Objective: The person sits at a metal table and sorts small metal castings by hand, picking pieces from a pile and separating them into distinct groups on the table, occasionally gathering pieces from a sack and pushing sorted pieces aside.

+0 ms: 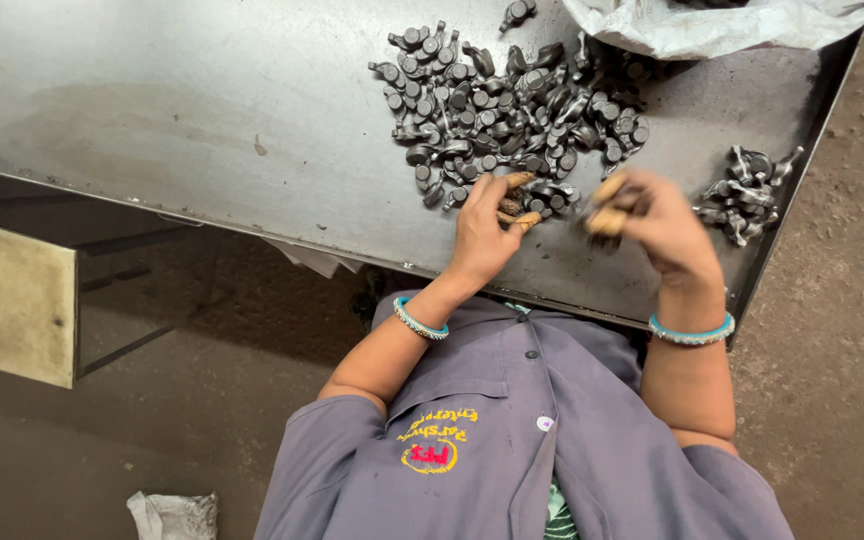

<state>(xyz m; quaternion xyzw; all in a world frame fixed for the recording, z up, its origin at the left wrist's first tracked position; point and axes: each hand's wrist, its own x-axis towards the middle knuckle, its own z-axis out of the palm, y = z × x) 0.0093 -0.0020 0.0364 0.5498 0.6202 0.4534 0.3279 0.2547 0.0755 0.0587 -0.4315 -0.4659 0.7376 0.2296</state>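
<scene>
A big heap of small dark grey forged metal parts point(507, 105) lies on the grey steel table point(182, 110). My left hand point(487, 225) rests at the near edge of the heap, its fingertips closed on one of the parts. My right hand point(652, 220) is blurred, held just above the table to the right of the heap, fingers curled around a dark metal part. Both wrists wear turquoise bangles. A smaller pile of the same parts point(747, 190) sits to the right of my right hand, near the table's right rim.
A white plastic sack point(722, 25) lies at the table's far right corner. The table has a raised rim on the right point(802, 170). A pale board point(12, 300) stands on the floor at left. A crumpled white bag point(172, 515) lies on the dirt floor.
</scene>
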